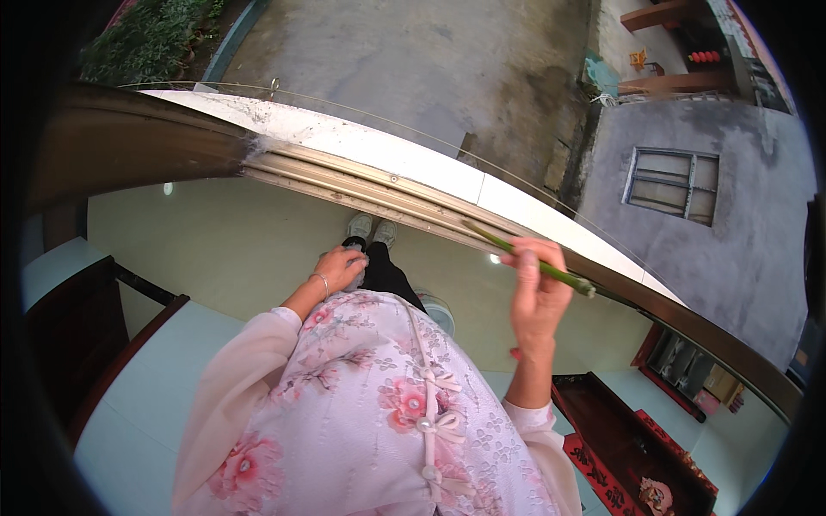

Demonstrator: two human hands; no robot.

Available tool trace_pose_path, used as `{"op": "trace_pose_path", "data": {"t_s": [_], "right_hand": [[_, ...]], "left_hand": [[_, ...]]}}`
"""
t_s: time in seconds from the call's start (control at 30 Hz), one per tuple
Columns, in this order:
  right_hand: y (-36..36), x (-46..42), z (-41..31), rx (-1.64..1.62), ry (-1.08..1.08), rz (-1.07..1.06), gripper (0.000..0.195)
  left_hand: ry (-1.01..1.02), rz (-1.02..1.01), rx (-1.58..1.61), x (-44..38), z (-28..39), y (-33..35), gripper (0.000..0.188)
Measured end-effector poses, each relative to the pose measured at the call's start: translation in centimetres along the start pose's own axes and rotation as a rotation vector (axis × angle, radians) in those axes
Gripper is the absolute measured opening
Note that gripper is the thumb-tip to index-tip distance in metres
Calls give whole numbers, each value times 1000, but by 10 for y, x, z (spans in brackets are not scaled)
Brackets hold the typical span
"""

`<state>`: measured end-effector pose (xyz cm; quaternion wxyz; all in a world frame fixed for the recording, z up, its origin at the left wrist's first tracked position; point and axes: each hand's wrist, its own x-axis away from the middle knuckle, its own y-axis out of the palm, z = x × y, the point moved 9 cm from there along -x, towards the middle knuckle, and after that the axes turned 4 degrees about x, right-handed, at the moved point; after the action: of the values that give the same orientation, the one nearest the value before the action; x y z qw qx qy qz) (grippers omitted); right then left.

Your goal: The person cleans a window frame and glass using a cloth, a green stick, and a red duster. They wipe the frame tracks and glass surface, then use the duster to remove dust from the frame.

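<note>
My right hand (pixel 541 284) is closed around a green plant stem (pixel 568 277), held over the window's sliding track. The stem's thin end points up and left; its thicker cut end sticks out to the right of the fingers. My left hand (pixel 342 267), with a bracelet at the wrist, is shut on a crumpled greyish cloth or plastic (pixel 356 278) in front of my waist. The metal window track (pixel 361 184) and a white tiled outer sill (pixel 413 161) run across in front of me.
A brown window frame (pixel 148 138) stands at the left. A thin wire (pixel 400 129) runs along the sill's outer side. A round bucket (pixel 439 313) is on the floor by my legs. A dark wooden table (pixel 619 426) stands lower right. Beyond the window lies a wet concrete yard (pixel 400 58).
</note>
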<state>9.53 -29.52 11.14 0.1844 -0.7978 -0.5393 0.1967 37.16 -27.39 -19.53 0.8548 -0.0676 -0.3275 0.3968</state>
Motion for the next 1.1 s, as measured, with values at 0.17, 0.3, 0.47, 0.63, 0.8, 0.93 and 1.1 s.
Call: {"op": "trace_pose_path", "data": {"t_s": [0.17,0.3,0.47,0.63,0.8,0.93,1.1], "right_hand": [[-32,19,51,346,65,63,4],[34,15,17,361,-205,-34,16],[128,26,-49,-8,-420,-329,31],[48,13,-33,13,-409,-106,14],[-34,19,48,257,-88,13,6],[-13,23,47,397,-83,25,12],[98,14,3,551,-185,-143,13]], "left_hand": [[-44,16,-13,6,0,2,28],[-47,27,-37,11,-4,13,30],[68,78,-46,8,-24,28,30],[-49,107,-69,31,2,5,29],[-119,80,-97,36,1,-1,29],[-104,52,-75,31,-14,0,31],[-77,-25,-114,34,-33,-15,31]]}}
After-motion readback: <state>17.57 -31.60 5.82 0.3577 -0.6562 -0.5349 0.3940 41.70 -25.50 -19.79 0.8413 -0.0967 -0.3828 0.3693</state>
